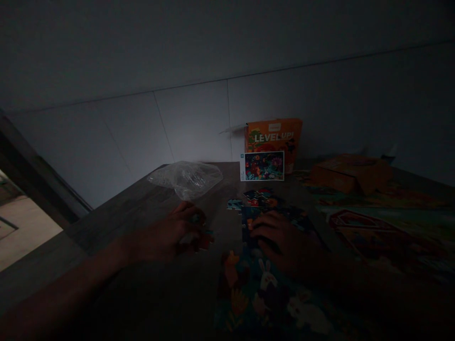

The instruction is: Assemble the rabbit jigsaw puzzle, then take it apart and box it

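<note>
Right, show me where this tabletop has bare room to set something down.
Bare grey tabletop shows between the crumpled clear plastic bag and the left forearm; a narrower strip separates the left hand from the dark multicoloured jigsaw puzzle. Crowded: the right side, where the right hand is over the puzzle, with the orange LEVEL UP! box behind.

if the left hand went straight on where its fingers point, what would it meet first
Beyond the loose puzzle pieces at its fingertips, the left hand would probably meet the left edge of the assembled puzzle, though dim light makes depth unclear.
</note>
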The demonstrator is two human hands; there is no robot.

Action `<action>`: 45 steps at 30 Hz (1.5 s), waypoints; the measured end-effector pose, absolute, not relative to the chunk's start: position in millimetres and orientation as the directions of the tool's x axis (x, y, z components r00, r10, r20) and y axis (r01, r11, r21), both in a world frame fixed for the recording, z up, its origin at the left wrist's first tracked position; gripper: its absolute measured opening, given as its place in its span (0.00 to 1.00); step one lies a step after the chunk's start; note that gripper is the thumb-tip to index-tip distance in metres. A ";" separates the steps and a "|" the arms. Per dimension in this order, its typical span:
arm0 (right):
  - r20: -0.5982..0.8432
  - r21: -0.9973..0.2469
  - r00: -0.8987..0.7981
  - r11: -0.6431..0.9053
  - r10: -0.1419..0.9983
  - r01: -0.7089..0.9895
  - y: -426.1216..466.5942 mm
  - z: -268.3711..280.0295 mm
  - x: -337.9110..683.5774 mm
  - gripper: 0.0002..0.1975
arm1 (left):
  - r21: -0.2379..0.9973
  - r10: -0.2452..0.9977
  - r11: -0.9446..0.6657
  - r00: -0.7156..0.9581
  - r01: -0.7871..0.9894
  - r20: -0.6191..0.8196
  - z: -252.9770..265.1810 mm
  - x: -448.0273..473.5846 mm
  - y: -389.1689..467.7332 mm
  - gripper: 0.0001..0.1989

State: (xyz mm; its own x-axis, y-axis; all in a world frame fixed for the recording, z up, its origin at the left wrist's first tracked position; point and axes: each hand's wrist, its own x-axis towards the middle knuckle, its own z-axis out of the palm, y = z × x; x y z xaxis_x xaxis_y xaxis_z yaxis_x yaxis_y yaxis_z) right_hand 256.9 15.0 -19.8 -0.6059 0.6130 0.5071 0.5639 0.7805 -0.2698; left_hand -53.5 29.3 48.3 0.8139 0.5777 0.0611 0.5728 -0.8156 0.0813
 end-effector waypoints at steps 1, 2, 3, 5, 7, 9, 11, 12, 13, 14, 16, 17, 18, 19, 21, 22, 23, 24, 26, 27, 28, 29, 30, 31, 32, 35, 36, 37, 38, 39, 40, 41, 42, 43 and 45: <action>0.508 -0.267 -0.609 0.783 0.609 0.561 15.0 -19.6 256.9 0.11 | 0.088 0.570 -0.821 0.819 0.564 0.067 48.6 -54.2 28.9 0.12; 0.509 -0.263 -0.613 0.787 0.605 0.558 15.0 -19.6 257.0 0.11 | 0.093 0.568 -0.823 0.819 0.561 0.080 48.2 -54.7 28.9 0.13; 0.508 -0.260 -0.616 0.789 0.602 0.557 15.0 -19.6 257.0 0.12 | 0.096 0.566 -0.824 0.818 0.559 0.096 47.0 -55.2 29.2 0.15; 0.510 -0.255 -0.616 0.789 0.601 0.560 15.0 -19.8 257.0 0.12 | 0.098 0.561 -0.828 0.820 0.552 0.115 43.9 -55.7 30.5 0.18; 0.508 -0.260 -0.608 0.782 0.610 0.566 15.0 -20.4 257.2 0.12 | 0.108 0.560 -0.828 0.823 0.551 0.094 41.6 -55.4 31.5 0.18; 0.507 -0.271 -0.602 0.777 0.617 0.568 15.1 -21.1 257.4 0.13 | 0.136 0.578 -0.812 0.815 0.567 0.049 41.3 -53.7 30.6 0.18; 0.509 -0.269 -0.602 0.778 0.615 0.568 15.3 -21.6 257.5 0.13 | 0.179 0.582 -0.800 0.813 0.573 0.001 42.7 -50.7 27.6 0.21; 0.514 -0.262 -0.603 0.781 0.610 0.567 15.4 -21.6 257.5 0.12 | 0.203 0.572 -0.801 0.820 0.563 -0.019 43.5 -48.9 25.8 0.23; 0.519 -0.254 -0.605 0.785 0.604 0.565 15.5 -21.6 257.5 0.12 | 0.228 0.552 -0.807 0.833 0.545 -0.038 44.3 -47.2 23.9 0.23; 0.522 -0.247 -0.607 0.788 0.598 0.564 15.7 -21.5 257.4 0.12 | 0.249 0.530 -0.813 0.846 0.526 -0.054 44.7 -45.7 22.3 0.24; 0.526 -0.244 -0.608 0.790 0.595 0.562 15.9 -21.1 257.1 0.12 | 0.276 0.493 -0.824 0.866 0.494 -0.078 44.5 -44.0 20.3 0.24; 0.526 -0.245 -0.608 0.790 0.595 0.562 15.9 -21.0 257.0 0.12 | 0.284 0.486 -0.825 0.870 0.489 -0.087 43.9 -43.7 20.0 0.24; 0.527 -0.246 -0.608 0.791 0.595 0.561 16.0 -20.9 256.8 0.12 | 0.290 0.485 -0.822 0.870 0.490 -0.095 43.0 -43.8 20.1 0.24; 0.527 -0.246 -0.608 0.791 0.594 0.560 16.0 -20.8 256.7 0.12 | 0.297 0.487 -0.818 0.868 0.493 -0.101 42.0 -44.0 20.3 0.24; 0.525 -0.247 -0.609 0.791 0.595 0.560 15.7 -20.7 256.4 0.12 | 0.316 0.497 -0.805 0.862 0.502 -0.103 39.6 -44.6 20.9 0.24; 0.521 -0.250 -0.609 0.789 0.598 0.562 15.5 -20.6 256.4 0.11 | 0.328 0.502 -0.798 0.859 0.505 -0.103 38.6 -44.7 20.9 0.25; 0.517 -0.252 -0.608 0.786 0.602 0.564 15.2 -20.4 256.3 0.11 | 0.338 0.506 -0.792 0.857 0.508 -0.103 37.6 -44.5 20.6 0.26; 0.516 -0.252 -0.607 0.785 0.604 0.566 15.0 -20.2 256.3 0.11 | 0.347 0.509 -0.787 0.855 0.511 -0.105 37.0 -44.0 20.2 0.26; 0.514 -0.252 -0.605 0.782 0.608 0.570 14.6 -19.8 256.3 0.11 | 0.358 0.514 -0.776 0.850 0.519 -0.117 36.2 -42.6 19.0 0.27; 0.514 -0.250 -0.606 0.782 0.607 0.571 14.5 -19.7 256.3 0.11 | 0.361 0.516 -0.774 0.848 0.521 -0.119 36.0 -41.7 18.6 0.27; 0.515 -0.244 -0.611 0.786 0.601 0.568 14.6 -19.7 256.2 0.11 | 0.363 0.517 -0.772 0.848 0.521 -0.118 35.8 -40.8 18.3 0.27; 0.517 -0.237 -0.616 0.791 0.594 0.564 14.8 -19.7 256.0 0.11 | 0.367 0.518 -0.771 0.848 0.520 -0.114 35.6 -40.0 18.2 0.27; 0.518 -0.233 -0.620 0.795 0.589 0.561 15.0 -19.9 255.9 0.11 | 0.371 0.516 -0.772 0.850 0.516 -0.107 35.4 -39.2 18.4 0.27; 0.521 -0.232 -0.621 0.797 0.586 0.558 15.4 -20.2 255.7 0.11 | 0.375 0.513 -0.775 0.853 0.509 -0.097 35.2 -38.5 18.6 0.27; 0.525 -0.234 -0.619 0.798 0.584 0.555 15.8 -20.6 255.6 0.12 | 0.378 0.508 -0.779 0.857 0.500 -0.086 35.0 -37.9 18.8 0.26; 0.523 -0.246 -0.615 0.796 0.590 0.554 16.8 -21.2 255.4 0.11 | 0.384 0.499 -0.789 0.865 0.481 -0.058 35.5 -36.5 18.7 0.26; 0.521 -0.247 -0.616 0.796 0.591 0.553 16.9 -21.1 255.4 0.11 | 0.388 0.501 -0.786 0.864 0.480 -0.055 36.0 -36.2 18.4 0.26; 0.519 -0.248 -0.617 0.795 0.592 0.553 17.0 -21.0 255.5 0.11 | 0.395 0.507 -0.780 0.860 0.485 -0.056 36.4 -36.0 18.0 0.26; 0.517 -0.249 -0.618 0.796 0.591 0.552 17.0 -20.8 255.6 0.11 | 0.403 0.513 -0.773 0.856 0.491 -0.059 36.6 -36.1 17.6 0.26; 0.514 -0.250 -0.620 0.795 0.592 0.552 16.9 -20.5 255.8 0.11 | 0.410 0.517 -0.766 0.854 0.494 -0.062 36.4 -36.3 17.5 0.25; 0.510 -0.251 -0.622 0.794 0.594 0.553 16.7 -20.4 255.9 0.11 | 0.414 0.520 -0.763 0.852 0.496 -0.063 35.5 -36.8 17.5 0.25; 0.505 -0.251 -0.622 0.791 0.598 0.558 16.6 -20.4 256.1 0.11 | 0.416 0.520 -0.763 0.852 0.495 -0.062 34.2 -37.5 17.9 0.26; 0.499 -0.249 -0.624 0.790 0.601 0.561 16.5 -20.5 256.3 0.11 | 0.414 0.518 -0.765 0.853 0.494 -0.060 32.5 -38.3 18.4 0.26; 0.496 -0.247 -0.625 0.789 0.602 0.563 16.4 -20.7 256.6 0.11 | 0.410 0.514 -0.768 0.855 0.491 -0.061 30.7 -39.2 19.1 0.27; 0.497 -0.249 -0.620 0.785 0.607 0.568 16.3 -21.4 256.9 0.12 | 0.397 0.508 -0.777 0.859 0.488 -0.061 28.2 -40.3 20.1 0.27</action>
